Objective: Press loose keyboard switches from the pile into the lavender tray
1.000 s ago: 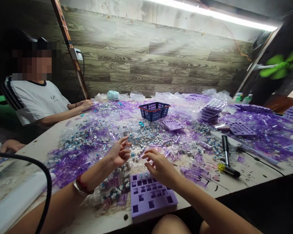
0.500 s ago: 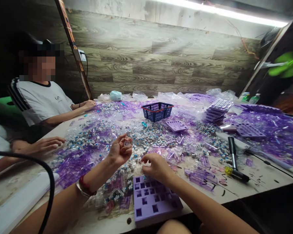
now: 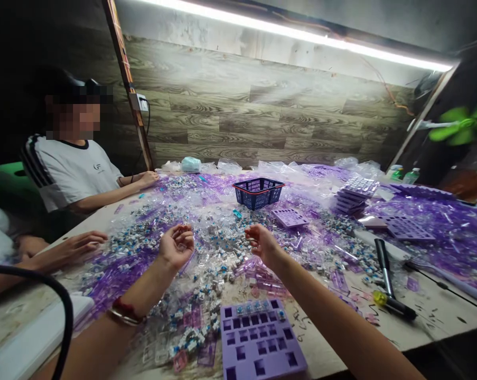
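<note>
My left hand [image 3: 177,244] hovers palm up over a heap of small keyboard switches [image 3: 218,248] with blue stems, mixed with clear purple plastic strips. Its fingers curl in; what they hold is hidden. My right hand [image 3: 262,241] hangs above the same heap a little to the right, fingers loosely bent and apart, with nothing visible in them. A purple slotted tray [image 3: 262,345] lies at the near table edge below both hands. A few switches [image 3: 250,307] sit in its top row.
A blue basket [image 3: 258,192] stands mid-table, with stacked purple trays [image 3: 353,192] at the right. A yellow-handled screwdriver [image 3: 392,305] and a black tool [image 3: 382,256] lie right. A co-worker's hand [image 3: 82,244] rests left; another person [image 3: 72,169] sits behind. A black cable [image 3: 64,311] arcs near left.
Both hands have risen from the purple tray and moved away from me over the heap. The right hand left the tray's top row. The left hand turned palm up.
</note>
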Demonstrator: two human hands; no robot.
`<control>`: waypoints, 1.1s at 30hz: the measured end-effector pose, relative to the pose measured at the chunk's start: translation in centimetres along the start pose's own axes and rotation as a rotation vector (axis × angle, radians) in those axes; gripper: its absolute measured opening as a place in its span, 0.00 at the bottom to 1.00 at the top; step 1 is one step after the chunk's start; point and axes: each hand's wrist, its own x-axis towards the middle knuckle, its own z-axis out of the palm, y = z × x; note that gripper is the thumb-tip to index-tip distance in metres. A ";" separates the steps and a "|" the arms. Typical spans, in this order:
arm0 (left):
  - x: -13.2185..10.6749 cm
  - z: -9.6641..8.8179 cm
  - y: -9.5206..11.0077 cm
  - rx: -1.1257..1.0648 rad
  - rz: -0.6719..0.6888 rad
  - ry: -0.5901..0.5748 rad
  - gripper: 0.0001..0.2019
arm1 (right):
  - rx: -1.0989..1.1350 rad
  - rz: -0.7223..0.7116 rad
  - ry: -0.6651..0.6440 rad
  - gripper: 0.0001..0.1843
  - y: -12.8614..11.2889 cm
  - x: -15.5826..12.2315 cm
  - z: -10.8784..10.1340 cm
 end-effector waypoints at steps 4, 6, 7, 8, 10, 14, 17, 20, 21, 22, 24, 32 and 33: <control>-0.4 0.2 0.6 -0.029 -0.017 0.144 0.08 | -0.300 -0.112 -0.047 0.16 -0.7 5.9 1.7; -1.2 0.2 0.7 -0.033 -0.054 0.221 0.10 | -0.480 -0.184 -0.078 0.18 -0.8 8.5 2.5; -1.6 0.1 0.7 -0.031 -0.080 0.252 0.10 | -0.568 -0.215 -0.098 0.19 -0.8 9.5 2.9; -2.0 0.0 0.6 -0.029 -0.107 0.275 0.11 | -0.650 -0.238 -0.118 0.21 -0.6 10.4 3.4; -2.8 -0.2 0.3 -0.020 -0.163 0.308 0.10 | -0.789 -0.266 -0.161 0.24 -0.1 11.6 4.3; -3.3 -0.6 -0.1 0.011 -0.203 0.356 0.08 | -0.948 -0.283 -0.220 0.24 1.1 12.0 5.5; -3.1 -0.9 -0.2 0.037 -0.197 0.361 0.07 | -0.970 -0.274 -0.225 0.21 1.5 11.4 5.4; -3.0 -1.3 -0.4 0.073 -0.204 0.347 0.05 | -0.913 -0.243 -0.184 0.18 1.3 10.4 5.1; -3.0 -1.4 -0.6 0.092 -0.211 0.337 0.05 | -0.874 -0.236 -0.158 0.17 1.2 10.0 4.9; -3.0 -1.6 -0.9 0.115 -0.221 0.325 0.05 | -0.822 -0.232 -0.125 0.16 1.1 9.6 4.7; -3.3 -1.7 -1.7 0.163 -0.254 0.299 0.04 | -0.678 -0.228 -0.043 0.16 0.9 8.7 4.1; -4.8 -0.4 -8.2 0.357 -0.484 0.153 0.13 | 0.219 0.051 0.145 0.22 1.1 5.3 -0.5; -4.7 -0.3 -9.0 0.353 -0.499 0.146 0.14 | 0.342 0.084 0.133 0.23 1.1 4.6 -1.2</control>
